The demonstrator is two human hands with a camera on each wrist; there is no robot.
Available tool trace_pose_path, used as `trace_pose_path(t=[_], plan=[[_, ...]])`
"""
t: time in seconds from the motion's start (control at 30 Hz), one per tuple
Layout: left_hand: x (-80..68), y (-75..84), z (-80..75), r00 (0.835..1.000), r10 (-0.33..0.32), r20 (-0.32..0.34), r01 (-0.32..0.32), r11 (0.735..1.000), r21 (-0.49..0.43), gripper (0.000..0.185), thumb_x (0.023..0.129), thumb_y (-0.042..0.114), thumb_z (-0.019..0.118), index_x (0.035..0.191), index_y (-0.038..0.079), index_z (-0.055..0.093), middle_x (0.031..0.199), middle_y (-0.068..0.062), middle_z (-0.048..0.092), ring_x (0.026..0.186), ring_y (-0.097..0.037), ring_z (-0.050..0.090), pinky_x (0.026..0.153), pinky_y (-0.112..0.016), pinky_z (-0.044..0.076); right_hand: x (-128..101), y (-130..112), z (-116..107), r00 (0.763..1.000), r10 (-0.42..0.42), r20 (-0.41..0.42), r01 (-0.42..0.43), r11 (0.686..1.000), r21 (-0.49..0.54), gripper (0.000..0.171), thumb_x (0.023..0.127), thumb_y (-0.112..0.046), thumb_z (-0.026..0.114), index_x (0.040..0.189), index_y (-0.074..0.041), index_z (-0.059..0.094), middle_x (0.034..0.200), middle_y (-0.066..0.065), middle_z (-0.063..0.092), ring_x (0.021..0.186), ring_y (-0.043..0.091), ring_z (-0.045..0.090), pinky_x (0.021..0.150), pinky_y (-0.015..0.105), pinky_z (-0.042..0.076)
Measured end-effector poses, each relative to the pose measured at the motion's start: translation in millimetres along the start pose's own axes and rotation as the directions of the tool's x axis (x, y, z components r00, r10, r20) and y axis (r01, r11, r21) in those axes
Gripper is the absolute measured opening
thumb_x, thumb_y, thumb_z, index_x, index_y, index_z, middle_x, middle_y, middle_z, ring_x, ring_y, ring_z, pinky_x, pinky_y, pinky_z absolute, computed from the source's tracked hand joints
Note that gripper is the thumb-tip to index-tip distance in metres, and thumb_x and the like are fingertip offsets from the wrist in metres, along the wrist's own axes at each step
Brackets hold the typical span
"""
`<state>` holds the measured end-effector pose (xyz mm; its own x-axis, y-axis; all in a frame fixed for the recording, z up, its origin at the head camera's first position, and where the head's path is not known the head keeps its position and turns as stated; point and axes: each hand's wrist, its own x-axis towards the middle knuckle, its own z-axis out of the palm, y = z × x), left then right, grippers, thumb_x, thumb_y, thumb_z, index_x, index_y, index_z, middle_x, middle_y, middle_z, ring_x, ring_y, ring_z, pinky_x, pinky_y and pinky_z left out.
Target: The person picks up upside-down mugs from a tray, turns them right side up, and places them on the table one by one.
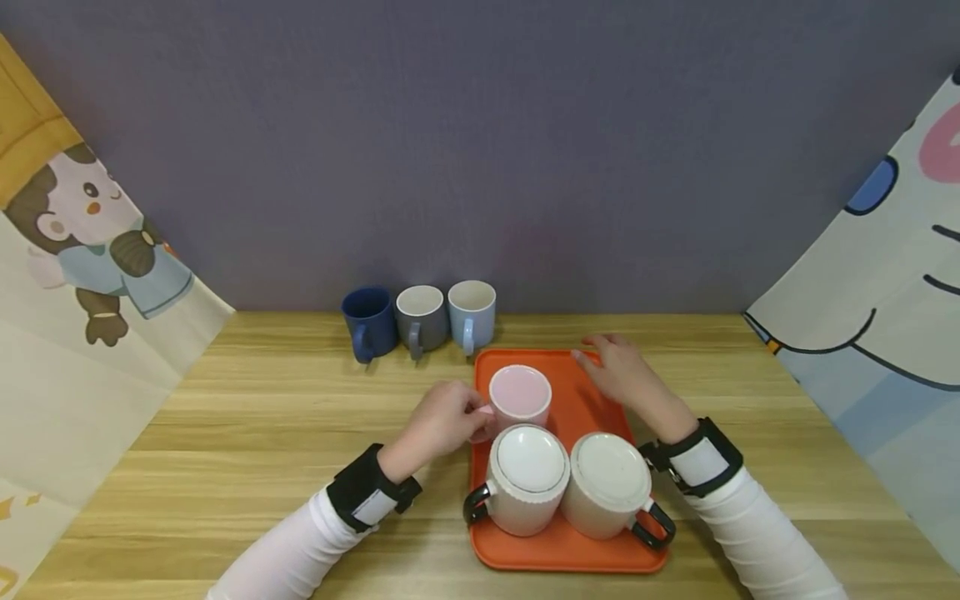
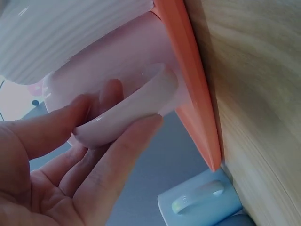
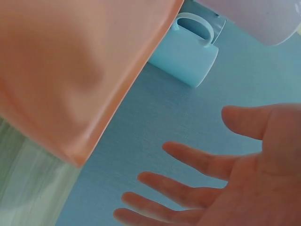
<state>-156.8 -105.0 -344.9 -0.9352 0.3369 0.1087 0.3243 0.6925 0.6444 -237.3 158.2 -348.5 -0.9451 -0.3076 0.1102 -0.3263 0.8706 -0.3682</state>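
Observation:
A pink mug (image 1: pixel 519 398) stands upright at the back left of an orange tray (image 1: pixel 577 398). My left hand (image 1: pixel 442 421) pinches its pink handle (image 2: pixel 127 106) between thumb and fingers. Two white mugs with black handles, one on the left (image 1: pixel 527 477) and one on the right (image 1: pixel 609 483), sit upside down at the front of the tray. My right hand (image 1: pixel 624 371) hovers over the tray's back right corner with fingers spread (image 3: pixel 188 183) and holds nothing.
Three upright mugs line the back wall left of the tray: dark blue (image 1: pixel 370 322), grey (image 1: pixel 421 317) and light blue (image 1: pixel 472 314). Patterned cloth panels flank the wooden table (image 1: pixel 285 433) on both sides.

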Motion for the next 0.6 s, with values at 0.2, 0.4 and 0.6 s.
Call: trace_pose_path(t=[0.2,0.4,0.6], plan=[[6.6,-6.8,-5.2,0.999,-0.006,-0.050,0.004,0.999,-0.039,0.021,0.087,0.014,0.068,0.068,0.007,0.072,0.060,-0.003,0.065,0.050,-0.006,0.047,0.046,-0.019,0.036,1.6,-1.2,-4.8,1.000,-0.023,-0.009,0.023,1.000,0.020,0.048,0.098,-0.030,0.049,0.126,0.009,0.051,0.123,0.034,0.053,0.114,0.051,0.050,0.096,0.059,0.040],[16.5,-13.7,-10.2,0.985,-0.035,-0.171,0.011,0.990,-0.139,0.018,0.087,0.013,0.068,0.072,0.006,0.073,0.063,-0.004,0.066,0.052,-0.009,0.052,0.048,-0.020,0.041,3.5,-4.2,-10.1,1.000,-0.018,0.021,0.017,0.999,0.028,0.051,0.099,-0.032,0.047,0.129,0.009,0.049,0.126,0.033,0.053,0.117,0.049,0.048,0.098,0.059,0.039],[28.2,-18.0,-12.4,0.953,-0.104,-0.284,0.013,0.952,-0.305,0.015,0.087,0.010,0.067,0.077,0.000,0.074,0.069,-0.012,0.070,0.058,-0.021,0.065,0.055,-0.026,0.054,8.2,-8.4,-11.1,0.997,-0.010,0.073,0.007,0.999,0.042,0.054,0.100,-0.034,0.044,0.132,0.010,0.046,0.131,0.031,0.050,0.123,0.048,0.046,0.102,0.058,0.037]])
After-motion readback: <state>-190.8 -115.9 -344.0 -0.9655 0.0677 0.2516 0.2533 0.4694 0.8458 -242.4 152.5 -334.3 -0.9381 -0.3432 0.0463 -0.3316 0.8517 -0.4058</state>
